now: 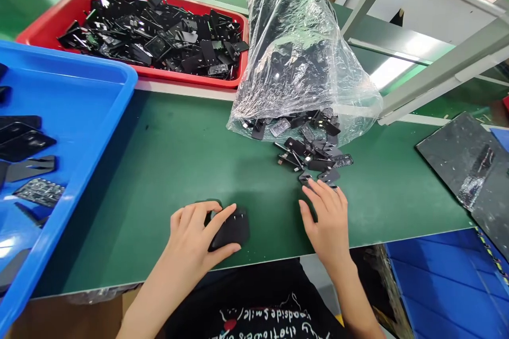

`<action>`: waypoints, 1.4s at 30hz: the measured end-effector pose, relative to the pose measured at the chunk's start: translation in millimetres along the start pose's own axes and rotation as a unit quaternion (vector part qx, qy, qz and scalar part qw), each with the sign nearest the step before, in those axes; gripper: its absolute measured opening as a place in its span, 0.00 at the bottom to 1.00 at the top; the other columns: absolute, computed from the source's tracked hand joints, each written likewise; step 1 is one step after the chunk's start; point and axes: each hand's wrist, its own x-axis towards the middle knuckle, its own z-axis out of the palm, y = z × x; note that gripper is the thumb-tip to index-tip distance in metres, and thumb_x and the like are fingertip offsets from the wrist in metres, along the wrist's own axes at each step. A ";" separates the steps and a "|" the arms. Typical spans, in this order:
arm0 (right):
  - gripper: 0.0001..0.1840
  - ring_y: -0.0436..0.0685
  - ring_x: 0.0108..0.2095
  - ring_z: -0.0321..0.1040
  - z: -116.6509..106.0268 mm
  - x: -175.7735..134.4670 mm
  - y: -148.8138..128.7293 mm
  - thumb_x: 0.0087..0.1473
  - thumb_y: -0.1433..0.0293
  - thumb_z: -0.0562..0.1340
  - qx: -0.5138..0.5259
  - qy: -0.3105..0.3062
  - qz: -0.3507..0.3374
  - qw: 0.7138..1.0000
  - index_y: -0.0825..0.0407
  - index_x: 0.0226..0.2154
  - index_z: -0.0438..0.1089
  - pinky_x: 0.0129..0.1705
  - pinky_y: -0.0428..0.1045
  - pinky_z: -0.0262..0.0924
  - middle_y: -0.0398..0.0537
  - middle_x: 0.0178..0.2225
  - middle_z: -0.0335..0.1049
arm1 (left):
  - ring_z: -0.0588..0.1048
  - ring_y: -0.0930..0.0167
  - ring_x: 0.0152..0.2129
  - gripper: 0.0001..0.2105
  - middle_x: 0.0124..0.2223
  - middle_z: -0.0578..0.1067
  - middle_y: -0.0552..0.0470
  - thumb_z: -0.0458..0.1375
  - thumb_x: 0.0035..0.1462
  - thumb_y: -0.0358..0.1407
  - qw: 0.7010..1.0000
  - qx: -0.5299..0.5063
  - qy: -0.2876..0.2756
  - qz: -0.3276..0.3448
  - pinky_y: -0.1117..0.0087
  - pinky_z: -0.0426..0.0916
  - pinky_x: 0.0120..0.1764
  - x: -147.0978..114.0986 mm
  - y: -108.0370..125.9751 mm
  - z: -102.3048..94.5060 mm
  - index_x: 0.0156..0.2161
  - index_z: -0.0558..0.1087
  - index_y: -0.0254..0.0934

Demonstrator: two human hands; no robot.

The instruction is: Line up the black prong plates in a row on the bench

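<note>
My left hand (199,230) is closed on a black, rounded rectangular plastic piece (234,229), held by its edges near the table's front edge. Small pins or slots show at the piece's top edge. To the right, my right hand (326,212) has its fingers stretched forward, tips at the near side of a loose pile of small black parts (308,159). Some parts in the pile look like circuit boards, others like flat covers with metal plugs. Behind the pile, a clear plastic bag (294,58) lies with its mouth toward me, full of similar parts.
A red tray (191,78) heaped with black parts stands at the back left. In front of it, a blue tray (107,100) holds several black pieces. On the right are a metal shelf post (437,74) and a dark board (457,164). Green mat (170,143) covers the table.
</note>
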 end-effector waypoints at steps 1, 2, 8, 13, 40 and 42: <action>0.13 0.62 0.54 0.64 -0.4 -3.8 2.5 0.61 0.73 0.56 0.000 -0.012 0.005 1.000 0.51 0.48 0.67 0.61 0.66 0.49 0.55 0.50 0.71 | 0.68 0.62 0.40 0.18 0.42 0.70 0.44 0.55 0.61 0.44 1.000 0.000 -0.002 0.000 0.59 0.60 0.44 0.7 0.6 -0.5 0.54 0.66 0.39; 0.14 0.62 0.54 0.65 -0.6 -7.7 1.5 0.61 0.73 0.56 0.005 -0.027 0.003 1.000 0.51 0.49 0.67 0.61 0.67 0.48 0.54 0.50 0.71 | 0.68 0.62 0.40 0.18 0.42 0.70 0.44 0.55 0.61 0.44 1.000 -0.001 -0.005 -0.003 0.59 0.60 0.44 1.4 1.2 -0.7 0.54 0.66 0.40; 0.19 0.59 0.53 0.64 -6.4 -19.5 -57.0 0.61 0.72 0.55 0.134 -0.086 -0.064 0.985 0.55 0.54 0.64 0.59 0.60 0.57 0.54 0.52 0.70 | 0.69 0.61 0.42 0.19 0.44 0.70 0.46 0.56 0.59 0.44 1.000 -0.016 -0.020 -0.018 0.59 0.59 0.45 2.1 0.7 1.4 0.54 0.67 0.42; 0.17 0.56 0.52 0.67 -18.5 -18.6 -27.7 0.60 0.73 0.56 0.173 -0.009 -0.032 0.984 0.51 0.52 0.65 0.59 0.61 0.58 0.51 0.50 0.72 | 0.68 0.58 0.43 0.22 0.45 0.70 0.41 0.53 0.61 0.47 1.000 0.011 -0.010 -0.006 0.55 0.58 0.46 6.4 2.5 0.8 0.55 0.65 0.38; 0.20 0.61 0.59 0.60 -16.7 -29.0 63.8 0.62 0.75 0.54 0.062 -0.058 0.024 0.996 0.53 0.56 0.61 0.62 0.68 0.52 0.54 0.54 0.68 | 0.72 0.61 0.38 0.20 0.40 0.75 0.45 0.50 0.63 0.47 0.990 0.088 0.008 0.107 0.54 0.56 0.52 58.0 45.4 10.4 0.48 0.72 0.33; 0.20 0.61 0.59 0.60 -19.3 -34.0 47.2 0.61 0.76 0.55 0.069 -0.064 0.002 0.996 0.56 0.56 0.62 0.63 0.65 0.53 0.55 0.52 0.69 | 0.73 0.62 0.37 0.19 0.39 0.75 0.45 0.49 0.64 0.47 0.990 0.092 0.004 0.109 0.54 0.56 0.51 57.5 43.6 9.3 0.48 0.72 0.33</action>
